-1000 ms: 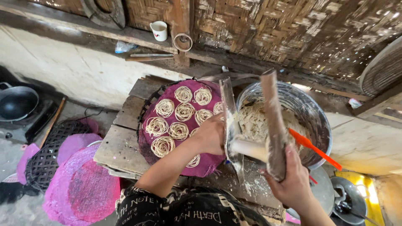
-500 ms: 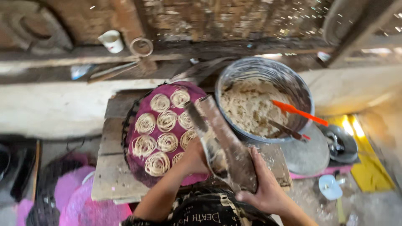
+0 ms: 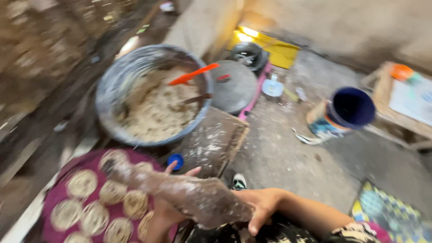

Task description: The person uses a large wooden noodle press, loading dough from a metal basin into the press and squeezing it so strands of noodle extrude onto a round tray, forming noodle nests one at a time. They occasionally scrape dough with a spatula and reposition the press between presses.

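Flour-dusted wooden tool (image 3: 180,191), long and caked with dough, lies across the lower middle of the blurred head view, gripped at its near end by the right hand (image 3: 258,207), whose fingers (image 3: 253,225) curl closed around the thick end. The left hand (image 3: 168,209) sits under the tool's middle, its fingers (image 3: 184,172) loosely spread and pointing up past the far side; whether they press on the wood cannot be told. Below and to the left, a purple round tray (image 3: 58,189) carries coiled rounds of dough (image 3: 83,183) set close together, and the tool's far tip reaches over its upper edge. Beyond the tray stands a large metal basin (image 3: 112,85) filled with pale dough mix, an orange spatula (image 3: 193,74) leaning out of it. A floured wooden board (image 3: 211,141) lies between the basin and the hands, a small blue cap (image 3: 175,160) just beside it. A grey round lid (image 3: 234,87) rests near the basin, and a dark blue bucket (image 3: 348,110) stands well apart on the concrete floor (image 3: 288,157).
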